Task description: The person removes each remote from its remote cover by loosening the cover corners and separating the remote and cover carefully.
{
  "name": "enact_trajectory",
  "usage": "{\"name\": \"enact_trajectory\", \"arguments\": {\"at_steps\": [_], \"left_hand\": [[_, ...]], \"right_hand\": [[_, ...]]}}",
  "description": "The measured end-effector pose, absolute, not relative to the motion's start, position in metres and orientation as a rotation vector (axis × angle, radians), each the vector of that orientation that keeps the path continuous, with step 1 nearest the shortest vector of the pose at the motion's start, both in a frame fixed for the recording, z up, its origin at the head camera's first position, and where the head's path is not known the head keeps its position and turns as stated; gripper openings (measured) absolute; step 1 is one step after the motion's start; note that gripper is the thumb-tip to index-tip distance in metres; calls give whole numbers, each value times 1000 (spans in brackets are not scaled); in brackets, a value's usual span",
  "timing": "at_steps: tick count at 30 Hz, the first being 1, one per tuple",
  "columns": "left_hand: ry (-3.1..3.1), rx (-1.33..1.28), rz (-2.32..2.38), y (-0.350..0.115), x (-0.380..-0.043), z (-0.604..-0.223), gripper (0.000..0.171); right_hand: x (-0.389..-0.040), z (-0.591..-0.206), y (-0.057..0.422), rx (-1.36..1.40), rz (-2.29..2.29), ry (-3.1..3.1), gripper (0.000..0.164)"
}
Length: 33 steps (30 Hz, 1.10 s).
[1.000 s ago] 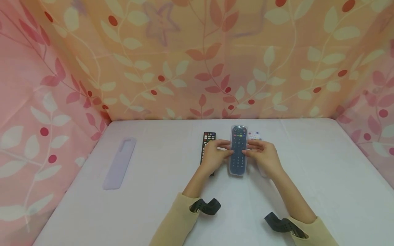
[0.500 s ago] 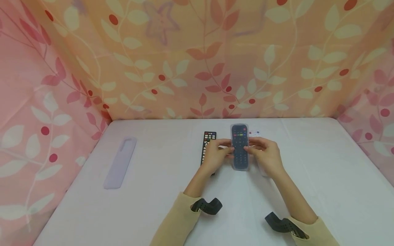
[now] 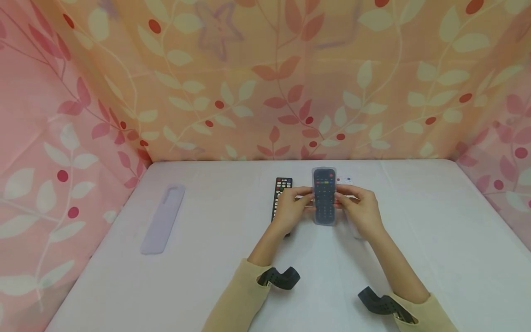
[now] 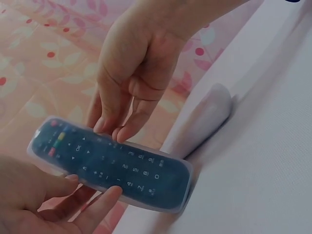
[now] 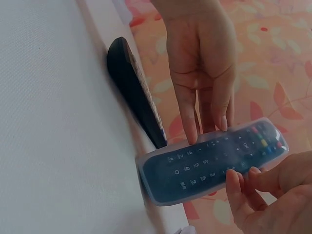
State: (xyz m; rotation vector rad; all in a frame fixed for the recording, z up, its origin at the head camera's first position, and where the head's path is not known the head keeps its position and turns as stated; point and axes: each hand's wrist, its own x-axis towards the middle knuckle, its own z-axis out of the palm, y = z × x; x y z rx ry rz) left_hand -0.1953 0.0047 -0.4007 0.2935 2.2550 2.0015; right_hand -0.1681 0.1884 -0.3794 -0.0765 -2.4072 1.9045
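Note:
A dark remote control in a clear sleeve (image 3: pixel 324 196) is held up between both hands, leaning toward upright with its buttons facing me. My left hand (image 3: pixel 289 206) pinches its left edge between thumb and fingers. The right hand (image 3: pixel 362 207) pinches the opposite edge, thumb at the front and fingers behind. In the left wrist view the sleeve (image 4: pixel 112 165) extends past the remote's ends as a cloudy rim. A black remote (image 3: pixel 283 184) lies partly hidden behind the left hand. Behind the right hand, mostly covered, lies a white object with coloured dots (image 3: pixel 345 180).
On the left of the white table (image 3: pixel 207 276) lies a flat lilac case (image 3: pixel 163 219) with an oblong cutout near its far end. Floral cloth (image 3: pixel 232 83) hangs behind the table and at both sides. Each wrist wears a black camera mount (image 3: pixel 282 278).
The sleeved remote's near end has risen, so it stands more upright. My right thumb has slid from its front toward its right edge. The left hand has barely moved.

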Motion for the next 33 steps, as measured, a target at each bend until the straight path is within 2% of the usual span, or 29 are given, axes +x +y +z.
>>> {"name": "enact_trajectory", "arguments": {"at_steps": [9, 24, 33], "left_hand": [[2216, 292, 2045, 6, -196, -398, 29], [2196, 293, 2107, 4, -195, -396, 21], [2309, 318, 2032, 2, -197, -400, 16]], "right_hand": [[-168, -379, 189, -97, 1930, -2391, 37], [-169, -379, 190, -166, 1936, -2428, 37], [-169, -380, 189, -153, 1864, -2507, 44]]}}
